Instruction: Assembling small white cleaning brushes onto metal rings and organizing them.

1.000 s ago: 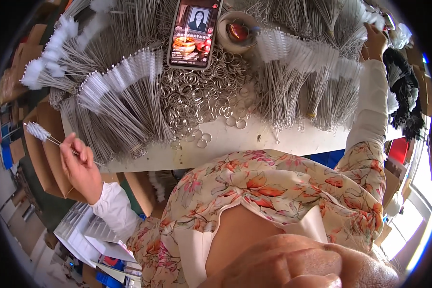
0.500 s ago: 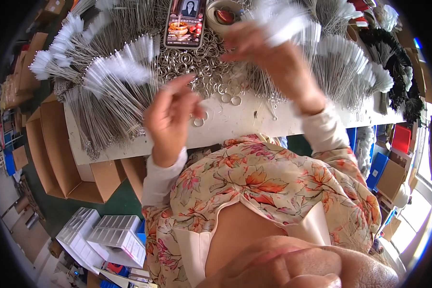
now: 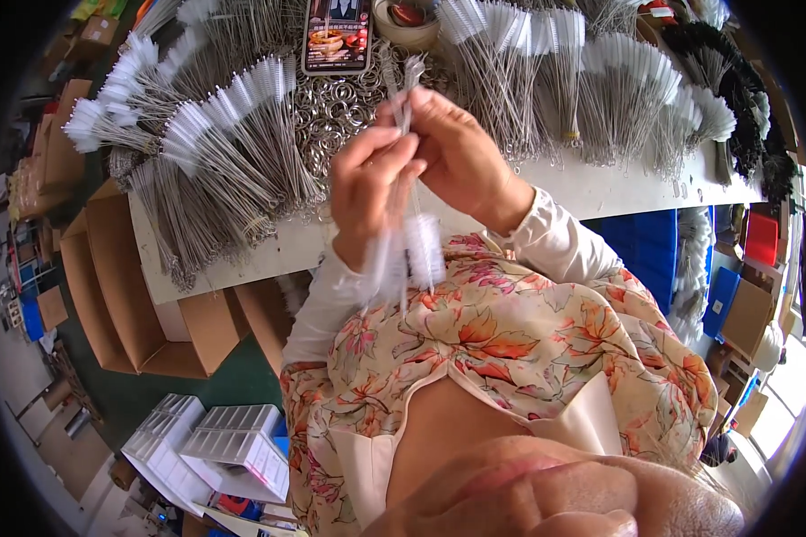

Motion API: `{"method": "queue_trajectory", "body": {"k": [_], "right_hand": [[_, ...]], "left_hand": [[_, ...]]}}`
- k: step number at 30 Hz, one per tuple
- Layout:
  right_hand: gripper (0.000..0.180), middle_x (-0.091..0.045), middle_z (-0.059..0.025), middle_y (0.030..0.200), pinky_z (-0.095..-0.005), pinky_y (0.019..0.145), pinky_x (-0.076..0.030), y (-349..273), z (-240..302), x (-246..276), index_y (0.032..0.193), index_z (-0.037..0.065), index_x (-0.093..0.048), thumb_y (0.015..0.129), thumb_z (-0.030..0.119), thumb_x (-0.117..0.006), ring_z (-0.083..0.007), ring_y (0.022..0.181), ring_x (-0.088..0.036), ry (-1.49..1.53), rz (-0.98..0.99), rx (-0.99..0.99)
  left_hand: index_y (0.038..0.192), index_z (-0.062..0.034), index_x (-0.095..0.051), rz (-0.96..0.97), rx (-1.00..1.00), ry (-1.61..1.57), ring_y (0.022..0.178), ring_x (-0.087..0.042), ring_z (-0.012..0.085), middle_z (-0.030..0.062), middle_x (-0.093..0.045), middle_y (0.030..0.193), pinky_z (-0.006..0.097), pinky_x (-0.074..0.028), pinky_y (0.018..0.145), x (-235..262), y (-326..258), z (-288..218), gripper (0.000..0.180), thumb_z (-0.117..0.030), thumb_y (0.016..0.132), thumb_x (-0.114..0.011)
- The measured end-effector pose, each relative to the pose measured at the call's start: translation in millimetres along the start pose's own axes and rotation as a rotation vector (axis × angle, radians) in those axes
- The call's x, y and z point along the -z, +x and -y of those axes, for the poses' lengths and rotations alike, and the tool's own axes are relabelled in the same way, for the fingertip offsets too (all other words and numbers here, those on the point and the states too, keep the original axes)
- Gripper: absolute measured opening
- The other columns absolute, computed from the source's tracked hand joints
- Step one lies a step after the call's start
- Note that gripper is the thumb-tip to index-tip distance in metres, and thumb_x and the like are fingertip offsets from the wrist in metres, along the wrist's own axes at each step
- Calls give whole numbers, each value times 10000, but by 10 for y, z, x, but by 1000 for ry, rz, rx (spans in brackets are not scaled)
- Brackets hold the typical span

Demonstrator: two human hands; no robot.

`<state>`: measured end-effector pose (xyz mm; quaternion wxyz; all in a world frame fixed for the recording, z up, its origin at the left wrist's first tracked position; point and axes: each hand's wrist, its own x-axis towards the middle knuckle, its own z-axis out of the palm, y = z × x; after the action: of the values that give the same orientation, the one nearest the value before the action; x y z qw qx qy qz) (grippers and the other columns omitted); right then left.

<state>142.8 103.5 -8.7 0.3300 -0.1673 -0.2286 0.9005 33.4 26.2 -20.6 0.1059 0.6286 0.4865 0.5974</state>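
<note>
My left hand (image 3: 360, 192) and my right hand (image 3: 464, 159) meet above the table's front edge. Both are closed around a small bunch of thin wire tube brushes (image 3: 424, 249). The white bristle ends hang toward my body, smeared by motion, and the looped wire ends stick up between my fingers. How many brushes each hand has, and whether a ring is among them, I cannot tell. Just beyond my hands lies a pile of metal split rings (image 3: 336, 112).
Bundled white tube brushes cover the table (image 3: 546, 192) at left (image 3: 228, 148) and right (image 3: 622, 98). A phone (image 3: 338, 43) and a round bowl (image 3: 409, 34) stand behind the rings. Black brushes (image 3: 748, 116) lie far right. Cardboard boxes (image 3: 143, 295) stand at lower left.
My right hand has come back from the brushes at the back right to meet my left. The left hand, loosely spread before, has moved right and closed on the tube brushes.
</note>
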Motion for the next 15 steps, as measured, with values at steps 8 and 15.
{"method": "queue_trajectory", "body": {"k": [8,15], "right_hand": [[181,-574,21,789,-211,618,-419,-316,816,57,1000,17,-575,934,153,-475,-62,626,-463,-171,253,27],[101,-626,-96,788,-286,616,-475,-518,418,-59,887,-17,-615,803,38,-599,-189,683,-599,-1397,289,171]], "left_hand": [[1254,-61,-477,23,-131,142,1060,-477,238,151,-394,1235,335,-455,832,345,217,2,519,-132,783,-684],[1331,1,-279,436,342,-608,1167,-427,312,201,-356,1302,415,-344,981,-116,136,-261,780,-334,768,-702]]}}
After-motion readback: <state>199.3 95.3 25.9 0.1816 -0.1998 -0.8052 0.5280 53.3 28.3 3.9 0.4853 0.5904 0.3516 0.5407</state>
